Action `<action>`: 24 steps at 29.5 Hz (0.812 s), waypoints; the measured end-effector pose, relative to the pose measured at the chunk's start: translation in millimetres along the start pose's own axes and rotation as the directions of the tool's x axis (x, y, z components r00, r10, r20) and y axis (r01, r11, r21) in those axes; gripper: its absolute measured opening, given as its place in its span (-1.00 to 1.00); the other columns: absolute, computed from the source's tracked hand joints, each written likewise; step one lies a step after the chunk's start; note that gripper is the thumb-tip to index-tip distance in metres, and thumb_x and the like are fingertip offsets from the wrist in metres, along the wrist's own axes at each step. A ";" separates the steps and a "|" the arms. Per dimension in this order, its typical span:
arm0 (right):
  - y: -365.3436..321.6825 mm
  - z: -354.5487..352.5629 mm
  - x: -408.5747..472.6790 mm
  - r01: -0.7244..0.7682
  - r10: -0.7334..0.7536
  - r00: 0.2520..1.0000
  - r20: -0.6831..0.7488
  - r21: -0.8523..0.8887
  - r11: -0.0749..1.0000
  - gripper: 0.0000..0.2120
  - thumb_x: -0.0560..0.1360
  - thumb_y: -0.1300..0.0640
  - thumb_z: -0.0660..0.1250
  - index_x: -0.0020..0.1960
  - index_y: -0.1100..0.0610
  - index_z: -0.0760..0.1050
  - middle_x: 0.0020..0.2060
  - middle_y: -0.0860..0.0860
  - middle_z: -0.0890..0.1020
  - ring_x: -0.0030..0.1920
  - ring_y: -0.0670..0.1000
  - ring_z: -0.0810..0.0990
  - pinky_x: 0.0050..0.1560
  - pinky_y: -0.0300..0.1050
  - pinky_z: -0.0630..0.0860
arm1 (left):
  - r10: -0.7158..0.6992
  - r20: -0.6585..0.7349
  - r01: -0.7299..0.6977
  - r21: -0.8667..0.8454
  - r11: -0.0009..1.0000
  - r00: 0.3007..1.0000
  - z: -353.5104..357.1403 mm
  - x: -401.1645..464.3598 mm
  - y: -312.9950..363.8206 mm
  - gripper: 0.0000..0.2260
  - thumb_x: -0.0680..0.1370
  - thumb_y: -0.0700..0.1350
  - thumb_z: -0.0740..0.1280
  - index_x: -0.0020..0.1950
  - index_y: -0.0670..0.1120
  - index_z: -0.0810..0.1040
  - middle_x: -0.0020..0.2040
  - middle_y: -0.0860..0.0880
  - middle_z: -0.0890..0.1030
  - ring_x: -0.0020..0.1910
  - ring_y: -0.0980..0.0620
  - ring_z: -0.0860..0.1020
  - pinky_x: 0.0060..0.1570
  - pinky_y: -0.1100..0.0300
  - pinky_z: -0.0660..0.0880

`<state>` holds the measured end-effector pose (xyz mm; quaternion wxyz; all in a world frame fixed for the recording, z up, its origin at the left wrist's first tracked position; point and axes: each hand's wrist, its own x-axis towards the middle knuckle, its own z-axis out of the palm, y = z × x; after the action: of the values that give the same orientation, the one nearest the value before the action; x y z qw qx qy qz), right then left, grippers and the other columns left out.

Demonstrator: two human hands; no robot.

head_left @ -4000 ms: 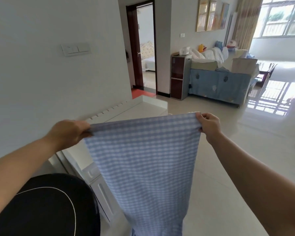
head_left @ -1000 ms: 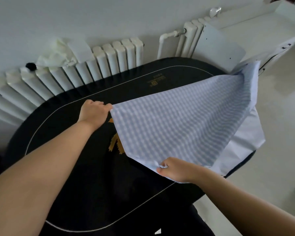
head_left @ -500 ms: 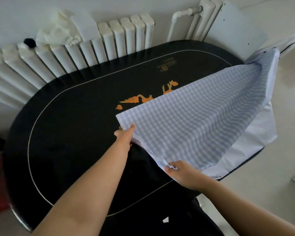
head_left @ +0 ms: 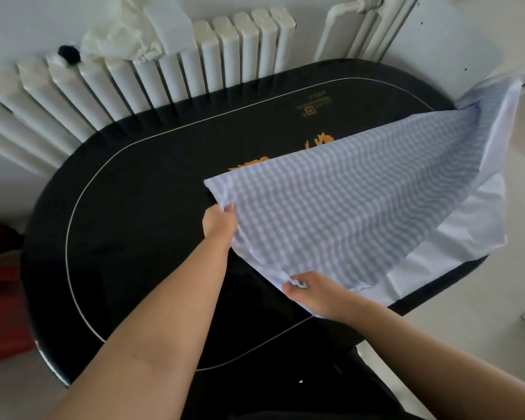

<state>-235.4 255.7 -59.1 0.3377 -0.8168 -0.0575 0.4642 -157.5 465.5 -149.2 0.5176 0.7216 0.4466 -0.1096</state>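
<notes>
A blue-and-white checked cloth (head_left: 355,204) is spread over the right half of a black oval table (head_left: 140,225), its plain white underside hanging over the right edge. My left hand (head_left: 219,224) grips the cloth's left edge near the table's middle. Close to the front edge, my right hand (head_left: 311,291) pinches the cloth's near corner. The cloth hides part of an orange print on the tabletop.
A white radiator (head_left: 170,71) runs along the wall behind the table, with crumpled white cloth (head_left: 119,40) and a small black object (head_left: 69,54) on top. A red item (head_left: 0,304) sits low at the left. Pale floor (head_left: 497,328) lies to the right.
One second ago my left hand held the cloth's far-left corner out wide; it has since come in toward the table's middle. The right hand stays at the near corner.
</notes>
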 end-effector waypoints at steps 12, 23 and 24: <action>-48.9 110.7 53.7 -0.017 -0.031 0.968 0.248 0.189 0.982 -0.59 0.46 -0.01 0.39 0.28 -0.06 0.44 -0.22 -0.14 0.57 -0.31 -0.14 0.58 -0.36 -0.31 0.50 | -0.120 -0.240 0.179 0.245 0.953 0.963 -149.4 43.5 -83.4 -0.73 0.62 0.00 0.20 0.10 -0.19 0.49 -0.05 -0.16 0.54 -0.06 -0.15 0.54 -0.08 0.02 0.48; -54.4 143.3 69.3 0.030 -0.056 0.962 0.266 0.100 0.995 -0.63 0.48 0.02 0.38 0.25 0.07 0.48 0.19 -0.03 0.56 0.20 -0.07 0.53 0.16 -0.18 0.48 | -0.054 -0.399 0.163 0.244 0.956 0.915 -241.8 45.2 -105.6 -0.70 0.60 -0.03 0.24 0.16 -0.23 0.53 0.06 -0.24 0.59 0.01 -0.25 0.55 -0.06 0.04 0.43; -48.7 138.8 71.4 0.007 -0.032 0.967 0.251 0.099 0.995 -0.61 0.49 0.02 0.37 0.28 0.09 0.45 0.24 -0.02 0.54 0.24 -0.06 0.51 0.19 -0.17 0.46 | -0.060 -0.404 0.170 0.243 0.955 0.913 -244.5 45.2 -106.7 -0.71 0.60 -0.03 0.24 0.14 -0.23 0.54 0.04 -0.25 0.59 -0.02 -0.25 0.55 -0.07 0.03 0.43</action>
<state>-295.1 391.3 -128.4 0.3714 -0.7332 -0.0856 0.5632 -286.7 703.1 -138.9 0.3058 0.7655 0.5636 -0.0541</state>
